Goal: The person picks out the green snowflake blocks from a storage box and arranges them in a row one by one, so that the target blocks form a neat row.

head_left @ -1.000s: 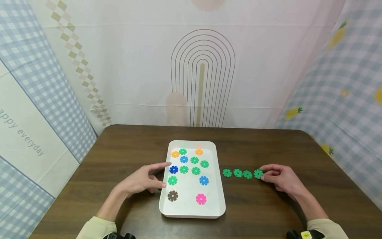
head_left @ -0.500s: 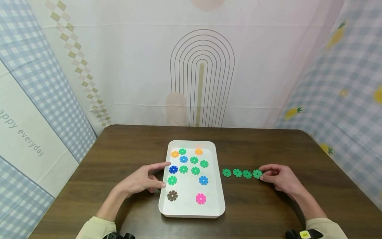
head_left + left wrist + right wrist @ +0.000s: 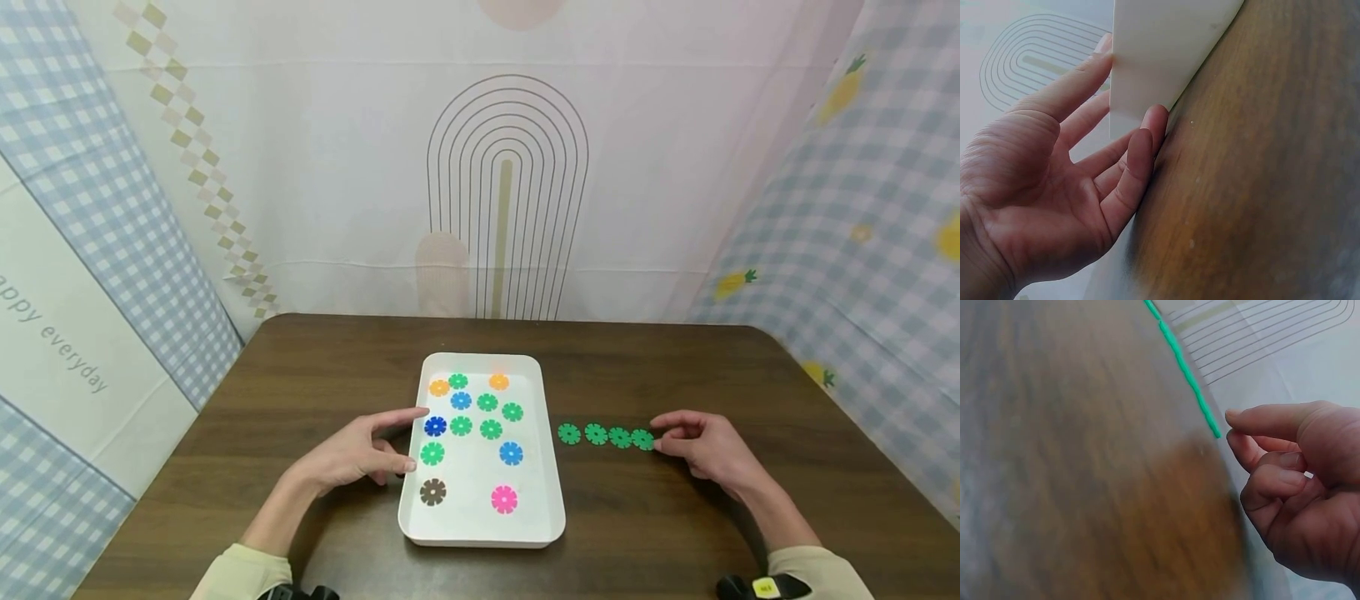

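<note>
On the desk (image 3: 637, 517), the left hand's grip (image 3: 356, 452) rests relaxed against a white tray (image 3: 472, 523) of coloured discs (image 3: 511, 455), the right hand's grip (image 3: 705, 448) loose and empty beside four green discs (image 3: 619, 438).

The left hand (image 3: 1057, 190) touches the outer side of the white tray (image 3: 1157, 53) on the brown tabletop (image 3: 1260, 150).

The disc row (image 3: 619, 437) is green, tray (image 3: 468, 525) white, cloth (image 3: 82, 125) blue-checked.
</note>
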Action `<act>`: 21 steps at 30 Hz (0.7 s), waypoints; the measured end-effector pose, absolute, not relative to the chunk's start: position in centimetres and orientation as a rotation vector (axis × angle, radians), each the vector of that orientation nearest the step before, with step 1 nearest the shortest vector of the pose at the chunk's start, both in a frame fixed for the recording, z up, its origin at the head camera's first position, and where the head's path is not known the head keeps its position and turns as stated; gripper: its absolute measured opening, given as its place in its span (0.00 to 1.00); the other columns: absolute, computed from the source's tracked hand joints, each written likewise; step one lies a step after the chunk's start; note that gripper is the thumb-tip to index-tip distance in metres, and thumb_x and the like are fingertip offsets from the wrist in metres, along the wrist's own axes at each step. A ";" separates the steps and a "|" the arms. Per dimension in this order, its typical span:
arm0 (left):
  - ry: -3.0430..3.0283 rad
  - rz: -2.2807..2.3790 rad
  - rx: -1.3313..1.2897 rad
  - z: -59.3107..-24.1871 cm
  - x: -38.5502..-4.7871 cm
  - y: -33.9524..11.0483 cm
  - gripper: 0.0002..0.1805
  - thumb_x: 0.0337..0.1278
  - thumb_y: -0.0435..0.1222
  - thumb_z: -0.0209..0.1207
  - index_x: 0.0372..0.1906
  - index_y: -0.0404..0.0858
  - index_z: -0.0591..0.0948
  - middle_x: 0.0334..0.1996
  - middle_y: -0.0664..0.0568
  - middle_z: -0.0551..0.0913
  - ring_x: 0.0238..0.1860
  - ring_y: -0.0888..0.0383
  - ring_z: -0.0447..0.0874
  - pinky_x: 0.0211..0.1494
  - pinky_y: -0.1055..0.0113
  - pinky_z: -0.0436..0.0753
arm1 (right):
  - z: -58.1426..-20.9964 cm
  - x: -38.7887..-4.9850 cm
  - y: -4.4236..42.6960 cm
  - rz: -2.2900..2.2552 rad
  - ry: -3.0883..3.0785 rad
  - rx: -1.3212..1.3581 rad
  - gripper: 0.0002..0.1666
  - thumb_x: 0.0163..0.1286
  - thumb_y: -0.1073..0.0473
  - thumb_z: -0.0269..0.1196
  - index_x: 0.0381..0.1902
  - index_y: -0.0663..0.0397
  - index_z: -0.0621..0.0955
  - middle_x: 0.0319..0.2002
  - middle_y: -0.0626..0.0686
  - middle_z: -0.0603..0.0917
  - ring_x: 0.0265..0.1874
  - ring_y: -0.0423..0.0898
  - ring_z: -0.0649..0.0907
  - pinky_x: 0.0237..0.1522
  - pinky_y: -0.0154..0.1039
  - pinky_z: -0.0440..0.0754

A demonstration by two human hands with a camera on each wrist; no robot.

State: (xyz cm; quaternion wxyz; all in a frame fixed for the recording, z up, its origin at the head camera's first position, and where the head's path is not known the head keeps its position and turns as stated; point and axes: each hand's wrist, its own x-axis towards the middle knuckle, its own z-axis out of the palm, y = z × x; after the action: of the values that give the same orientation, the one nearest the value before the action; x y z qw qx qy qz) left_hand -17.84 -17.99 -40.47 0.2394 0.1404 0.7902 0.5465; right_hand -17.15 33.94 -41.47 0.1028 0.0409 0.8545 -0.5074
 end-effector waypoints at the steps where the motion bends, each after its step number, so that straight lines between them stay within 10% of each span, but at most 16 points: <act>1: 2.160 1.498 0.384 -40.5 -17.8 -18.0 0.43 0.61 0.38 0.75 0.80 0.45 0.70 0.48 0.44 0.90 0.31 0.55 0.80 0.34 0.63 0.84 | -41.2 -17.1 33.8 -1.503 2.521 0.114 0.24 0.72 0.61 0.70 0.62 0.66 0.81 0.36 0.49 0.83 0.15 0.37 0.66 0.18 0.33 0.68; 21: 2.165 1.503 0.405 -40.5 -17.8 -18.1 0.42 0.61 0.37 0.74 0.79 0.44 0.71 0.49 0.44 0.89 0.27 0.56 0.79 0.34 0.63 0.83 | -34.4 -18.7 24.7 -1.526 2.600 -0.222 0.22 0.70 0.56 0.73 0.57 0.59 0.84 0.38 0.56 0.82 0.19 0.42 0.71 0.19 0.36 0.73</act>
State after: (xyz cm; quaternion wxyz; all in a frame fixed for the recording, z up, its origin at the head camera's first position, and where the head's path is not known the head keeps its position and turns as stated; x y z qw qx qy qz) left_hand -17.78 -18.07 -40.46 0.2352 0.1477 0.7890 0.5480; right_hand -18.67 24.69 -34.41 0.0593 -0.0732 0.8586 -0.5040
